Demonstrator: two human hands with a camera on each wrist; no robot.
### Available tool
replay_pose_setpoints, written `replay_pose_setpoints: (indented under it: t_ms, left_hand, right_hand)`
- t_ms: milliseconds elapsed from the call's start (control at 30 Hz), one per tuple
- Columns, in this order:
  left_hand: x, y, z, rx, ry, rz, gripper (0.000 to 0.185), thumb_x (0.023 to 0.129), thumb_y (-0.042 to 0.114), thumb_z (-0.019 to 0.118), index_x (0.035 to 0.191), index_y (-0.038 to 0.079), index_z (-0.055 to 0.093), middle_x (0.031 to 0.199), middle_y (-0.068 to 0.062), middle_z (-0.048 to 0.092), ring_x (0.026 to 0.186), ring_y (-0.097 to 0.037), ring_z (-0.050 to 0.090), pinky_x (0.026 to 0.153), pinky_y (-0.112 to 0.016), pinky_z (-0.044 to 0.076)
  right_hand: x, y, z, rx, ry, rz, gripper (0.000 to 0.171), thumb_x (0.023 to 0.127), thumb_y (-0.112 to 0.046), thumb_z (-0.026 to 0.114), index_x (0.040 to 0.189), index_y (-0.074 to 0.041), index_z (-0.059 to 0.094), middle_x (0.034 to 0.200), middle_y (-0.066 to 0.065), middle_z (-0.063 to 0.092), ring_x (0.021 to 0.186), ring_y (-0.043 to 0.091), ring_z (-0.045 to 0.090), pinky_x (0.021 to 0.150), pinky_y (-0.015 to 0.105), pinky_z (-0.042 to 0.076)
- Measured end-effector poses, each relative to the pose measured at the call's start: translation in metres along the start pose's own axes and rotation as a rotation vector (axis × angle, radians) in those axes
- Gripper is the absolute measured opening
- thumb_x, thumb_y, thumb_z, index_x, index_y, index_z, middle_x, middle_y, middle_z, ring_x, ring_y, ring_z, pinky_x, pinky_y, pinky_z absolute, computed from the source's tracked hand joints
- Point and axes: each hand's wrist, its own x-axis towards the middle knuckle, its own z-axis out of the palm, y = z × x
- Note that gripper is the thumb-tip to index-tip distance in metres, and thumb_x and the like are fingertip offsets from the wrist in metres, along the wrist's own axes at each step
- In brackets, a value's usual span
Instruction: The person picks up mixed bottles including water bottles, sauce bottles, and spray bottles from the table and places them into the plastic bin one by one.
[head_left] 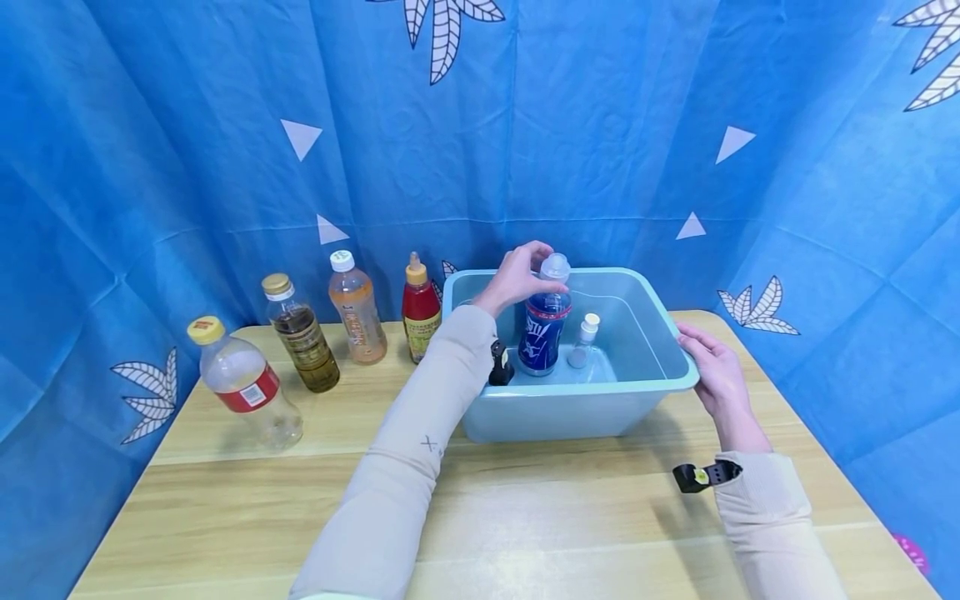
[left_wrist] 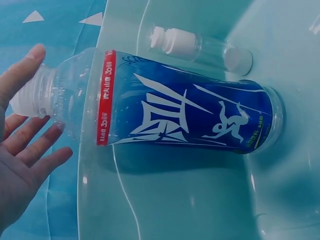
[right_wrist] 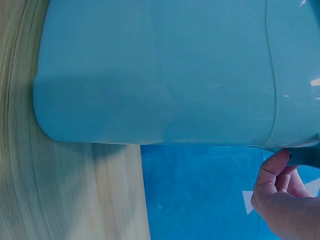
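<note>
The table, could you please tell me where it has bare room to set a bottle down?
The wooden table is bare along its front, between the two sleeves and the light blue bin. The bin's right half, beside the small clear bottle, is also free. It is crowded at the back left, where four bottles stand in a row.

Both arms are covered to the wrist by long, close-fitting beige sleeves (head_left: 405, 467), and a small dark cross-shaped mark is seen on the left forearm. A black camera mount (head_left: 500, 364) is strapped at the left wrist, and a black strap (head_left: 705, 475) (with a small yellow-green dot on it) is worn at the right wrist. Both hands are left bare.
</note>
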Motion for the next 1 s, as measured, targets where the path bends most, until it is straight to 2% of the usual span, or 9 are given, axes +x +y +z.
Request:
replay_pose_setpoints:
  t_ms: [167, 433, 667, 1000]
  left_hand:
    - [-0.001, 0.004, -0.003, 0.015, 0.011, 0.035, 0.070, 0.065, 0.027, 0.079, 0.123, 0.006, 0.047, 0.116, -0.006, 0.053, 0.103, -0.016, 0.050, 0.083, -0.026, 0.044]
    - [-0.003, 0.011, -0.008, 0.032, 0.022, 0.041, 0.064, 0.069, 0.031, 0.076, 0.123, 0.011, 0.047, 0.116, -0.003, 0.053, 0.102, -0.014, 0.050, 0.083, -0.026, 0.044]
    - [-0.003, 0.018, -0.014, 0.023, 0.074, 0.078, 0.060, 0.069, 0.031, 0.076, 0.119, 0.010, 0.051, 0.113, -0.007, 0.056, 0.099, -0.015, 0.051, 0.081, -0.026, 0.043]
    - [-0.015, 0.027, -0.029, 0.019, 0.115, 0.088, 0.053, 0.074, 0.038, 0.069, 0.117, 0.012, 0.053, 0.107, 0.002, 0.057, 0.100, -0.012, 0.050, 0.081, -0.025, 0.042]
  right_hand:
    - [0.000, 0.000, 0.000, -0.006, 0.001, -0.006, 0.014, 0.085, -0.013, 0.059, 0.095, -0.018, 0.068, 0.089, -0.007, 0.063, 0.074, 0.006, 0.060, 0.061, 0.019, 0.049]
    - [0.001, 0.000, 0.000, 0.000, 0.004, -0.007, 0.014, 0.086, -0.012, 0.058, 0.092, -0.019, 0.068, 0.088, -0.007, 0.063, 0.072, 0.006, 0.060, 0.060, 0.019, 0.049]
    - [0.000, 0.000, 0.001, -0.007, 0.004, 0.006, 0.015, 0.085, -0.013, 0.059, 0.096, -0.019, 0.068, 0.089, -0.007, 0.062, 0.074, 0.007, 0.059, 0.061, 0.019, 0.049]
    - [-0.001, -0.001, 0.001, -0.013, 0.012, -0.002, 0.015, 0.085, -0.013, 0.060, 0.096, -0.018, 0.068, 0.090, -0.007, 0.061, 0.075, 0.006, 0.059, 0.062, 0.019, 0.049]
